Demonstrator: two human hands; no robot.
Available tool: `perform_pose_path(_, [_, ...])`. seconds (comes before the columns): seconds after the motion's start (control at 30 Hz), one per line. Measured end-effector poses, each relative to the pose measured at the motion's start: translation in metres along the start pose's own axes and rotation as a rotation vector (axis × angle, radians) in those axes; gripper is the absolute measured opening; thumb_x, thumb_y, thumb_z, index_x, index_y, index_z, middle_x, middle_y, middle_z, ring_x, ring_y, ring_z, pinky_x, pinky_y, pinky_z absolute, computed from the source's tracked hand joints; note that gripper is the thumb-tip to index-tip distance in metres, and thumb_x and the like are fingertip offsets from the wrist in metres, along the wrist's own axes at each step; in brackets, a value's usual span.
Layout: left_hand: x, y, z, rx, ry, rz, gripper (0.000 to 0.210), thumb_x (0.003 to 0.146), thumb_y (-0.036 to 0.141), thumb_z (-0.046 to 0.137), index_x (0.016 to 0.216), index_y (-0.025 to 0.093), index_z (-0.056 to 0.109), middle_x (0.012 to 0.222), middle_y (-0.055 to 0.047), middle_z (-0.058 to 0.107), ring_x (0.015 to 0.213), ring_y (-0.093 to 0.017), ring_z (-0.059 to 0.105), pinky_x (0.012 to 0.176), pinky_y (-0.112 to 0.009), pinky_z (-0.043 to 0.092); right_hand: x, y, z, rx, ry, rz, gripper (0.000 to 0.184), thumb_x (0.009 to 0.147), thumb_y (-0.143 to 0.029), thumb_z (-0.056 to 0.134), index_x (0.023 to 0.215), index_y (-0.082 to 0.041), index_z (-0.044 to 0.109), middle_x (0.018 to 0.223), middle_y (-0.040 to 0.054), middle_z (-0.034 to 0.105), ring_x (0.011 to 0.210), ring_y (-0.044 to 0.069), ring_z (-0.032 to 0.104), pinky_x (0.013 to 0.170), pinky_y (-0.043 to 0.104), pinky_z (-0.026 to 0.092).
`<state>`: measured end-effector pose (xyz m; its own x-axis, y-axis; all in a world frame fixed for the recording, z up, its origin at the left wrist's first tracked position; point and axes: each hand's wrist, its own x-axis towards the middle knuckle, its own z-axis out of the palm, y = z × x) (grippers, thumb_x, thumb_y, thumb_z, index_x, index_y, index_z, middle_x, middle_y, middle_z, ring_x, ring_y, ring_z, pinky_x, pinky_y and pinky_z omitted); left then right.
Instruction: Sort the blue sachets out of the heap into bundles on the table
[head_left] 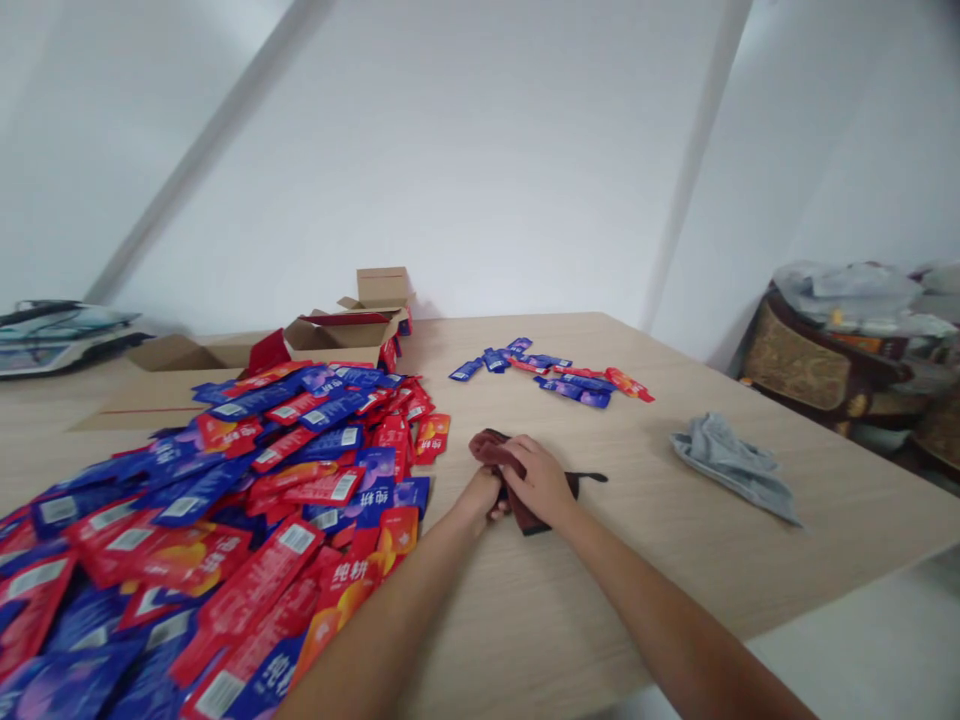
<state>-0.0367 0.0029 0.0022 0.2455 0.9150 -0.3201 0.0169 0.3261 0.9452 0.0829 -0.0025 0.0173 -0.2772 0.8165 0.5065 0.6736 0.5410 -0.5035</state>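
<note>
A soft reddish-brown pouch-like item with black edging (523, 512) is between my two hands above the table's middle. A short black strap (592, 477) sticks out from its right side. My left hand (484, 493) has its fingers curled around the item's lower left, with the fingertips partly hidden. From the right, my right hand (538, 478) grips its top, fingers bent over the folded upper part. Just to the left of my hands lies a large heap of red and blue printed sachets (300, 475).
Open cardboard boxes (341, 340) stand behind the heap. Several loose sachets (577, 383) lie farther back on the wooden table (675, 580). A crumpled grey cloth (731, 460) rests at the right. Beyond the table's right edge is a patterned chair (795, 355) piled with plastic bags.
</note>
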Motion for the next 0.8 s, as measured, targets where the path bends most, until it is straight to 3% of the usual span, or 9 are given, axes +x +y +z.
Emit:
perform_pose_path(0.13, [-0.014, 0.004, -0.009, -0.007, -0.030, -0.068, 0.012, 0.078, 0.029, 0.045, 0.083, 0.018, 0.047, 0.047, 0.009, 0.040, 0.030, -0.002, 0.026, 0.034, -0.014, 0.009, -0.001, -0.002, 0.010, -0.157, -0.112, 0.006, 0.023, 0.087, -0.023, 0.045, 0.106, -0.024, 0.058, 0.105, 0.0031, 0.056, 0.099, 0.017, 0.050, 0.089, 0.027, 0.037])
perform_pose_path(0.27, [-0.014, 0.004, -0.016, 0.002, -0.119, -0.077, 0.009, 0.075, 0.024, 0.049, 0.075, 0.017, 0.044, 0.048, 0.008, 0.044, 0.030, -0.001, 0.026, 0.033, -0.014, 0.010, 0.011, 0.031, 0.000, -0.437, -0.132, 0.236, 0.025, 0.089, -0.022, 0.041, 0.107, -0.020, 0.058, 0.106, 0.0089, 0.055, 0.097, 0.020, 0.051, 0.085, 0.030, 0.036])
perform_pose_path(0.4, [-0.014, -0.002, -0.022, -0.032, -0.069, -0.023, 0.011, 0.076, 0.026, 0.051, 0.081, 0.016, 0.047, 0.051, 0.004, 0.052, 0.033, -0.005, 0.041, 0.034, -0.015, 0.023, 0.016, 0.057, -0.010, -0.550, -0.086, 0.375, 0.027, 0.090, -0.024, 0.040, 0.109, -0.018, 0.057, 0.105, 0.0105, 0.055, 0.095, 0.021, 0.053, 0.080, 0.030, 0.036])
perform_pose_path(0.57, [-0.010, -0.002, -0.021, 0.017, 0.006, 0.061, 0.031, 0.080, 0.026, 0.047, 0.109, 0.015, 0.052, 0.056, 0.003, 0.058, 0.041, -0.008, 0.053, 0.039, -0.016, 0.034, 0.010, 0.069, -0.012, -0.358, 0.060, 0.444, 0.033, 0.091, -0.031, 0.036, 0.114, -0.021, 0.056, 0.108, 0.0084, 0.056, 0.100, 0.021, 0.052, 0.083, 0.029, 0.037])
perform_pose_path(0.67, [-0.005, 0.001, -0.022, 0.122, 0.075, 0.117, 0.040, 0.071, 0.010, 0.048, 0.109, 0.015, 0.060, 0.050, 0.006, 0.051, 0.039, -0.006, 0.046, 0.041, -0.016, 0.034, 0.009, 0.079, -0.017, -0.163, 0.198, 0.521, 0.037, 0.090, -0.034, 0.033, 0.115, -0.020, 0.056, 0.109, 0.0081, 0.057, 0.101, 0.021, 0.053, 0.084, 0.030, 0.038])
perform_pose_path(0.8, [-0.003, 0.005, -0.024, 0.115, 0.141, 0.036, 0.046, 0.064, 0.002, 0.045, 0.104, 0.011, 0.063, 0.051, 0.005, 0.053, 0.040, -0.007, 0.045, 0.041, -0.017, 0.034, 0.012, 0.084, -0.027, -0.012, 0.344, 0.515, 0.039, 0.088, -0.035, 0.033, 0.114, -0.016, 0.055, 0.110, 0.0101, 0.058, 0.104, 0.022, 0.052, 0.088, 0.032, 0.038])
